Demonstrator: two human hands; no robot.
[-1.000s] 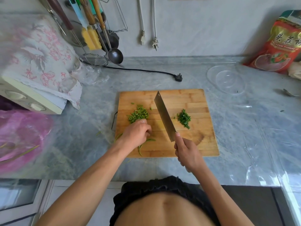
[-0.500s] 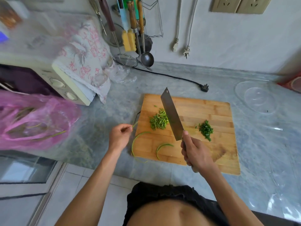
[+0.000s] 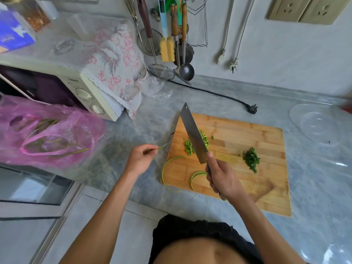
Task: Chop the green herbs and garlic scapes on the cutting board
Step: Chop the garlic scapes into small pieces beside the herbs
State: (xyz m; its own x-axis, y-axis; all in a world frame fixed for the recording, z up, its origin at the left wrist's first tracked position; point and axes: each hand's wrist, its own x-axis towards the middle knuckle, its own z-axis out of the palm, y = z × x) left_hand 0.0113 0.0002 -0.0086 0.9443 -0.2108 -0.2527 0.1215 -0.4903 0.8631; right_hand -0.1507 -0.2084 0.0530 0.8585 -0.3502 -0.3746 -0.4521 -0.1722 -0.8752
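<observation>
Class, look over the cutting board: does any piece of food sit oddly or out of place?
Yes. One curved garlic scape hangs over the cutting board near its left corner onto the counter, away from the chopped pile.

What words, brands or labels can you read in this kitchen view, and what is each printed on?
"Galanz": on the microwave control panel, above its dials; small, only just legible.
Blue box on top of the microwave: print too blurred to read.
Nothing else carries readable text.
</observation>
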